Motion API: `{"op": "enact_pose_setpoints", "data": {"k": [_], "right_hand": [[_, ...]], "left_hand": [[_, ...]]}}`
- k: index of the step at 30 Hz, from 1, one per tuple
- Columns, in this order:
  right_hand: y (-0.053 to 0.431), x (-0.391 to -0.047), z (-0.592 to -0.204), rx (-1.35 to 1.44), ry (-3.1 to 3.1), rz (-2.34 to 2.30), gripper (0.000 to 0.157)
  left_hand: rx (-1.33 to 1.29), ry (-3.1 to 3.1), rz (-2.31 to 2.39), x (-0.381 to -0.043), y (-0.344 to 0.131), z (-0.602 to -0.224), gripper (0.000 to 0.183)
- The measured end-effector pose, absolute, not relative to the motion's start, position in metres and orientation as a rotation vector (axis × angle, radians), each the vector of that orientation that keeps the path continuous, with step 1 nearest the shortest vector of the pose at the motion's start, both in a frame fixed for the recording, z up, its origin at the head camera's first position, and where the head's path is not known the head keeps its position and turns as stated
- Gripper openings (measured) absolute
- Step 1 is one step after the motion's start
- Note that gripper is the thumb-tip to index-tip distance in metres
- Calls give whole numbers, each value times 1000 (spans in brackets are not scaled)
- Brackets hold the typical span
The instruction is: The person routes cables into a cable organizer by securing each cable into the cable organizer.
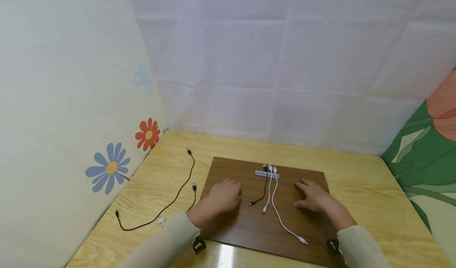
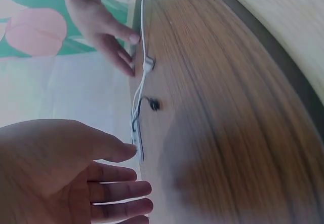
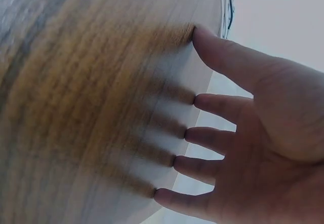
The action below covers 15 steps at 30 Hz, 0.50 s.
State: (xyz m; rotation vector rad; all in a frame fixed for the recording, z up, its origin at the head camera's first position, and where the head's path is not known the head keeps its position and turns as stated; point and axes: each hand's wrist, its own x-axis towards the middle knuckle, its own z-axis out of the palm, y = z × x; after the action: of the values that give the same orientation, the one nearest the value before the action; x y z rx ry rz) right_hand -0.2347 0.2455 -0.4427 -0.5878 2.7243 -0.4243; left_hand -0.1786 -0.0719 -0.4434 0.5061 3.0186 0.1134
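A dark brown wooden board (image 1: 249,236) lies on the table. Near its far edge is a small pale cable holder strip (image 1: 261,173), where one short black cable (image 1: 265,189) and two white cables (image 1: 279,218) sit side by side, their loose ends running toward me. Left of them, my left hand (image 1: 222,196) is over the board, fingers relaxed and holding nothing; the left wrist view shows its thumb (image 2: 119,150) apart from the fingers. On the right side my right hand (image 1: 313,196) rests its spread fingertips (image 3: 162,194) on the board, empty.
A long black cable (image 1: 178,193) curves across the light wooden table (image 1: 370,189) at left. Beside it lies another black cable (image 1: 194,187), partly hidden by my left arm, and a small white piece (image 1: 161,220). Fabric walls (image 1: 228,62) stand behind and at both sides.
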Motion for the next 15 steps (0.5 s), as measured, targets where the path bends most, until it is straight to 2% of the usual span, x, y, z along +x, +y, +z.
{"op": "enact_pose_setpoints", "data": {"k": [15], "right_hand": [[248,-224,-439,-594,2720,-402,81]], "left_hand": [[240,3071,105,-153,-137,-443,17]]}}
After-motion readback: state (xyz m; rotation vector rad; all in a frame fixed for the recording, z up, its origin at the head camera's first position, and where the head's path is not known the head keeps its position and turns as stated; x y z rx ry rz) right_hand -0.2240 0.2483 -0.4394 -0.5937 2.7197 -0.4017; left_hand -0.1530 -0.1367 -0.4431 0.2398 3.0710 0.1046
